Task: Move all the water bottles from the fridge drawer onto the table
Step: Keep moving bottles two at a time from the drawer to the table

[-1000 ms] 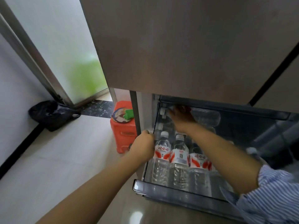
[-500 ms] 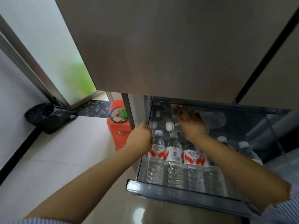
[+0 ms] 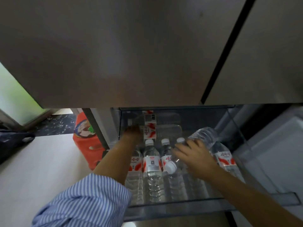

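Observation:
The clear fridge drawer [image 3: 180, 206] stands pulled out below the grey fridge door. Several water bottles with red-and-white labels stand upright in it, one in the front row [image 3: 151, 163] and one at the right [image 3: 224, 158]. My right hand [image 3: 196, 155] grips a tilted bottle [image 3: 204, 135] above the row, its white cap pointing down-left and its base up to the right. My left hand [image 3: 132, 132] reaches deep to the drawer's back left, fingers curled over the neck end of a bottle lying on its side [image 3: 149, 132]. Another lying bottle sits above it. The table is out of view.
The grey fridge door [image 3: 114, 54] overhangs the drawer and fills the upper view. An orange plastic stool [image 3: 85, 145] stands on the floor left of the fridge, and a black bag [image 3: 9, 141] lies further left. A pale bin [image 3: 278, 153] lies right of the drawer.
My left hand left the drawer's left edge and reached to the lying bottle at the back. My right hand drew back from there with a bottle, now tilted above the row.

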